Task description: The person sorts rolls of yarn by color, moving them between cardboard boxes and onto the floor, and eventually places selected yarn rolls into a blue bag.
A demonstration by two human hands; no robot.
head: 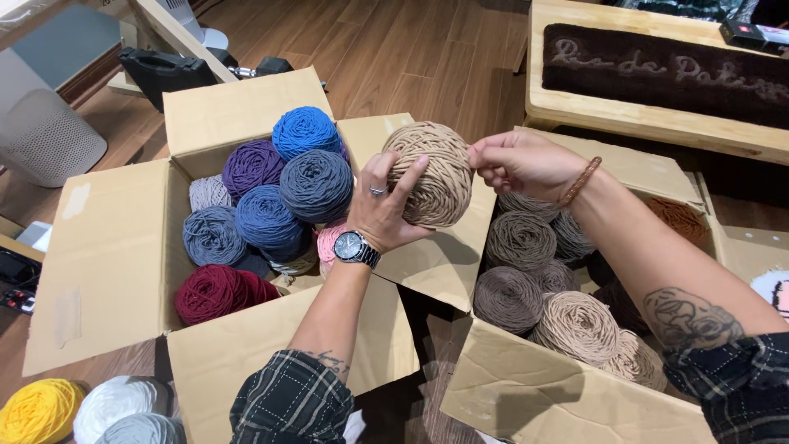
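A round ball of beige cotton yarn (429,174) sits in mid-air above the seam between two boxes. The left hand (380,207) cups it from seven o'clock, fingers curled round it. At its three o'clock the right hand (519,161) pinches its edge, fingertips closed. The open cardboard box of blue, purple and maroon yarn (107,247) lies at nine o'clock, the cardboard box of brown yarn (534,395) at four.
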